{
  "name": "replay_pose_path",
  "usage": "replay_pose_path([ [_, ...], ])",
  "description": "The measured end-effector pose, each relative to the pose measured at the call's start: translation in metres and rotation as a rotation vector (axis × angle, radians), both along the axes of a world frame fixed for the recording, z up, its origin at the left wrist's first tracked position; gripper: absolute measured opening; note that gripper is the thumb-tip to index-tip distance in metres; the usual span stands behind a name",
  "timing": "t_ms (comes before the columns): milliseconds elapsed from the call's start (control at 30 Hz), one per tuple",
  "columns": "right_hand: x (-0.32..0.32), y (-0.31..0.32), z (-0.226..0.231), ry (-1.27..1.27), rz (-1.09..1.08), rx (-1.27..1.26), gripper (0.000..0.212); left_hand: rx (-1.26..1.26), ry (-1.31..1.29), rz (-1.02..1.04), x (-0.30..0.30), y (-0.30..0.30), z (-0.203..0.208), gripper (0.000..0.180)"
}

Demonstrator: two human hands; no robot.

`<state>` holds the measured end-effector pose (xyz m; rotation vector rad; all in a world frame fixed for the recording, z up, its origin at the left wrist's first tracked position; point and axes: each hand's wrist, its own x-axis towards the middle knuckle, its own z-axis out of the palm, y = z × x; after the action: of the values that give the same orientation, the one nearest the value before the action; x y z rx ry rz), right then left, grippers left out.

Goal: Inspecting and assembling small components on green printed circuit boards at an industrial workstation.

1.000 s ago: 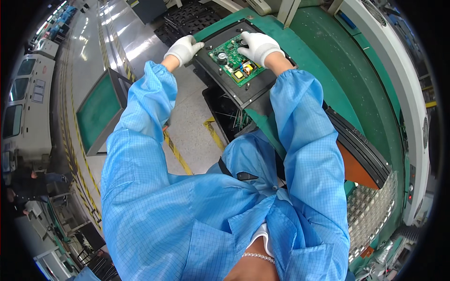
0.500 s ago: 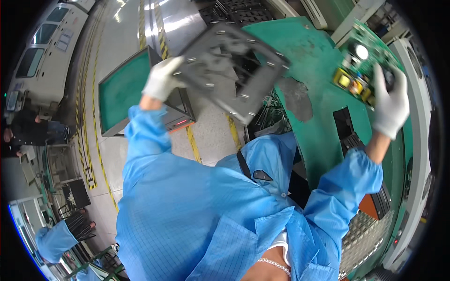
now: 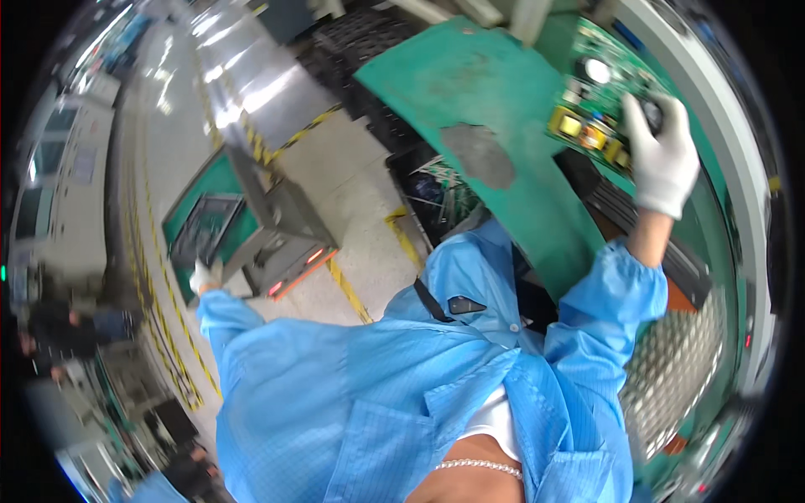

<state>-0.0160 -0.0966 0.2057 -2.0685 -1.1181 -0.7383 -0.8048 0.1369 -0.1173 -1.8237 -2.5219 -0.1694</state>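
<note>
My right hand (image 3: 665, 159), in a white glove, grips a green circuit board (image 3: 625, 71) by one of its tall dark parts. The board carries yellow and black components and a round white-topped part, and it is held above the green-topped bench (image 3: 537, 210). Far out to the left, my gloved left hand (image 3: 204, 275) is closed on the near end of a black carrier frame (image 3: 186, 243). That frame is over the green surface inside a grey metal box-like station (image 3: 306, 243). My left fingers are small and partly hidden here.
A dark grey patch (image 3: 478, 155) lies on the bench. Long black rails (image 3: 620, 210) rest along its right part, near a dimpled metal sheet (image 3: 675, 365). A black bin of thin scraps (image 3: 432, 189) stands beside the bench. Yellow-black tape (image 3: 306, 130) marks the floor.
My left hand has carried the black frame left and away from the bench, over the station's green surface. My right hand still holds the circuit board. The whole view has turned.
</note>
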Motion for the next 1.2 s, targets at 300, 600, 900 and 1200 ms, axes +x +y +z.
replay_pose_path([
  [300,0.011,-0.02,-0.03,0.685,0.366,0.268,0.038,0.089,-0.172,-0.343,0.129,0.027,0.093,0.061],
  [600,-0.02,-0.041,-0.077,1.572,0.897,0.372,0.021,0.025,-0.831,-1.78,0.564,-0.061,0.293,0.085],
  [900,-0.037,-0.105,-0.107,1.557,1.003,0.523,0.035,-0.906,-0.996,-1.954,0.673,-0.128,0.314,0.028],
  [1200,-0.058,-0.162,-0.146,1.389,0.333,0.388,0.03,-0.458,-1.008,-2.039,0.74,-0.142,0.325,0.025],
])
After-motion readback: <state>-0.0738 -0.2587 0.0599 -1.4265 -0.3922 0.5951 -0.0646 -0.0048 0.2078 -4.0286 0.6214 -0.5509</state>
